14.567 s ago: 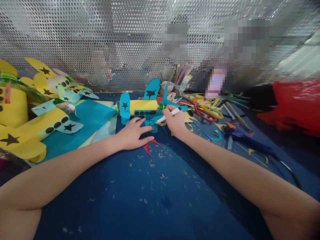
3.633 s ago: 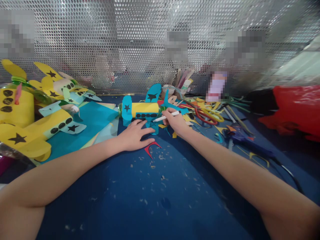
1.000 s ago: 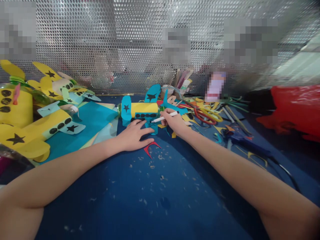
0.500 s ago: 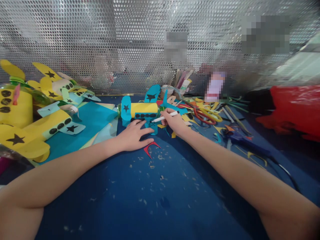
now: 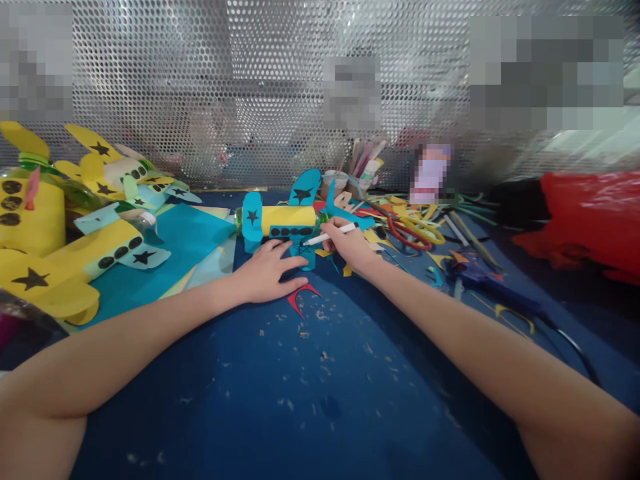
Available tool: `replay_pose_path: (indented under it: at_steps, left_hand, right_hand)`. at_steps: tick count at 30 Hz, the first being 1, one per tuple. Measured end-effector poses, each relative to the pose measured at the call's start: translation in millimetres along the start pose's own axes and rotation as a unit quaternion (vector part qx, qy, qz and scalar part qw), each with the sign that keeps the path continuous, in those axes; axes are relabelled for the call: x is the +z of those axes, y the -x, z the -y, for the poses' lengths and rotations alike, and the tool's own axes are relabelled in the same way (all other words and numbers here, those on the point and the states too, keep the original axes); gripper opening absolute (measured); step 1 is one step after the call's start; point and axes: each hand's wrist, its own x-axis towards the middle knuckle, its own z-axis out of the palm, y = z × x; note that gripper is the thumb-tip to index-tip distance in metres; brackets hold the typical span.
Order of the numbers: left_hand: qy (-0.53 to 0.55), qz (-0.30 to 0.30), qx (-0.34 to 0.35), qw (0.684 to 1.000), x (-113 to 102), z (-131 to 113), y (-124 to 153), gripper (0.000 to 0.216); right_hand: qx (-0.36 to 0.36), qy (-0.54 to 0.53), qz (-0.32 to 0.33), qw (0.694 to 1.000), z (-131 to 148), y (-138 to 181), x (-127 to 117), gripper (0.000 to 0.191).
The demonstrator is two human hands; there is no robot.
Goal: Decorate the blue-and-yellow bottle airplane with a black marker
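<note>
A toy plane (image 5: 287, 219) made of a bottle wrapped in yellow paper, with teal wings and black stars, lies at the middle of the blue table (image 5: 310, 387). My left hand (image 5: 265, 270) lies flat with fingers spread, pressing down the plane's near teal wing (image 5: 301, 252). My right hand (image 5: 350, 245) is closed on a white marker pen (image 5: 331, 233), whose tip touches that wing. A red paper scrap (image 5: 301, 295) lies just in front of my left hand.
Several finished yellow and teal planes (image 5: 75, 227) and teal paper sheets (image 5: 180, 243) fill the left side. Scissors (image 5: 415, 230), a glue gun (image 5: 490, 283), paper offcuts and a cup of sticks (image 5: 363, 167) clutter the right. A red bag (image 5: 585, 213) sits far right. Perforated metal screen (image 5: 250, 87) behind.
Hardly anything has moved. The marker tip has shifted slightly on the teal wing while my left hand keeps pressing the wing down.
</note>
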Motion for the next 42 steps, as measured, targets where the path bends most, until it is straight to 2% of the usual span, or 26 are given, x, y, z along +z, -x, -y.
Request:
replay_pose_path:
  at_steps: [12, 42]
  left_hand:
    - [-0.002, -0.001, 0.0, 1.0, -0.1, -0.3, -0.1, 0.051]
    - [-0.005, 0.0, 0.0, 1.0, -0.5, -0.9, -0.2, 0.051]
  right_hand:
    - [-0.02, 0.008, -0.015, 1.0, -2.4, -0.4, -1.9, 0.028]
    - [-0.008, 0.001, -0.015, 1.0, -0.5, 0.0, -0.5, 0.029]
